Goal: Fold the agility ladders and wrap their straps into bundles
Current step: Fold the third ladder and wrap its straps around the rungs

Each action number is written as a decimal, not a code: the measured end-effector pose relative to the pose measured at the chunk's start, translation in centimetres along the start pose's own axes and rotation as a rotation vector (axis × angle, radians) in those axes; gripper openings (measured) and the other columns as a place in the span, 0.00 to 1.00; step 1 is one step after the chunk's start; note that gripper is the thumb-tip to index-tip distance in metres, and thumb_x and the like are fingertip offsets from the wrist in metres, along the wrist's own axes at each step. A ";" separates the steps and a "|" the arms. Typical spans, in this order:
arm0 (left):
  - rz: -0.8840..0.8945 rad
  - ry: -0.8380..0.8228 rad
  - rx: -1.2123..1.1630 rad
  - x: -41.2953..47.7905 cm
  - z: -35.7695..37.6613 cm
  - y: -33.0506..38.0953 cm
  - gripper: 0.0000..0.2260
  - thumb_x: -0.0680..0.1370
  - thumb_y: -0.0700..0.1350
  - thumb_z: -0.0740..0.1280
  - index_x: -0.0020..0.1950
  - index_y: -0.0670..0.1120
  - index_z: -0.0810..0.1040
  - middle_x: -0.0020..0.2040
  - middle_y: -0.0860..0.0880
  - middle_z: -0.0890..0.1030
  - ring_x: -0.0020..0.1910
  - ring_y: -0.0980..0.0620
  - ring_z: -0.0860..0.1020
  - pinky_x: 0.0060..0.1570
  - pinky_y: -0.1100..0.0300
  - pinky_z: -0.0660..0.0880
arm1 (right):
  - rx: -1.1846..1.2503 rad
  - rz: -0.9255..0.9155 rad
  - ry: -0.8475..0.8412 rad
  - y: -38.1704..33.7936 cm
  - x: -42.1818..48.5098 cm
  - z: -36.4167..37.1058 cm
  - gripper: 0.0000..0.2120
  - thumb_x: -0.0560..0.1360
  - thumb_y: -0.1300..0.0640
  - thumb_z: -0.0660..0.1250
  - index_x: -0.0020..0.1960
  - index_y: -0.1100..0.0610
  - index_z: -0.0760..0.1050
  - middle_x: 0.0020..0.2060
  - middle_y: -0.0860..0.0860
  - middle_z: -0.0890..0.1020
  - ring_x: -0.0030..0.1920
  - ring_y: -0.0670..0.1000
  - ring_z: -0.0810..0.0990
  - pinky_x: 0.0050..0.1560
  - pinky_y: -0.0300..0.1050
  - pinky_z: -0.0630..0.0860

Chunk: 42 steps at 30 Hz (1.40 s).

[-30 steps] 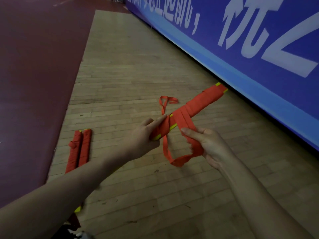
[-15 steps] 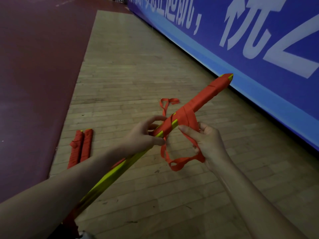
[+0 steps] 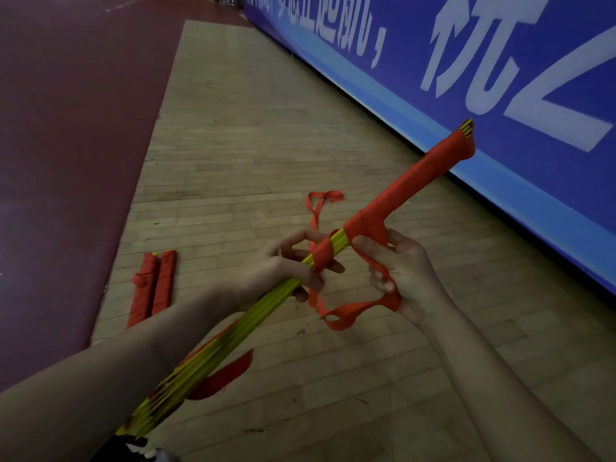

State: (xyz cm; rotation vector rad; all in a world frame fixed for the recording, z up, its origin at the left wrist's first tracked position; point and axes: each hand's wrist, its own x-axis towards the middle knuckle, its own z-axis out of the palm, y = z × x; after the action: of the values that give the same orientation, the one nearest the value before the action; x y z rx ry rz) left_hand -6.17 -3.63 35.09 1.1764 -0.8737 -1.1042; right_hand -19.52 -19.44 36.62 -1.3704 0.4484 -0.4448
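Folded ladder raised above the wooden floor, gripped mid-length by left hand; far half bound in red strap. Loose strap loop held in curled right hand. Two wrapped bundles side by side at the floor's left edge.

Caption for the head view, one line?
Left hand grips the folded ladder; right hand holds its half-wound red strap.

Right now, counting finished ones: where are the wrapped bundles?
Head view: the wrapped bundles lie side by side on the wooden floor, left of the left hand.
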 end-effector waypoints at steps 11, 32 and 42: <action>-0.166 0.051 0.370 0.0 0.4 1.0 0.18 0.74 0.47 0.72 0.64 0.51 0.76 0.56 0.45 0.82 0.51 0.47 0.81 0.54 0.48 0.78 | 0.086 0.051 0.153 0.7 0.2 0.9 0.16 0.58 0.50 0.78 0.37 0.56 0.75 0.19 0.45 0.68 0.17 0.42 0.63 0.17 0.33 0.59; 0.140 0.471 1.024 0.2 0.9 0.4 0.29 0.76 0.47 0.69 0.75 0.47 0.64 0.65 0.47 0.74 0.60 0.47 0.74 0.57 0.54 0.72 | -0.091 0.157 -0.048 0.5 0.1 1.4 0.22 0.59 0.44 0.77 0.46 0.58 0.81 0.31 0.51 0.83 0.29 0.46 0.81 0.30 0.38 0.77; 0.122 0.488 0.497 -0.6 2.1 2.7 0.13 0.73 0.37 0.72 0.49 0.48 0.70 0.49 0.43 0.77 0.41 0.49 0.77 0.39 0.56 0.75 | -0.231 -0.213 0.113 -0.1 -1.6 2.3 0.10 0.68 0.42 0.74 0.43 0.47 0.83 0.20 0.46 0.72 0.17 0.44 0.68 0.19 0.32 0.63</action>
State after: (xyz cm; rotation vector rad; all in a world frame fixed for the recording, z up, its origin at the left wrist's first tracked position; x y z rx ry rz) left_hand -7.79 -3.54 38.20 1.6869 -0.8373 -0.4660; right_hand -19.65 -16.68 37.11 -1.6301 0.4585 -0.6635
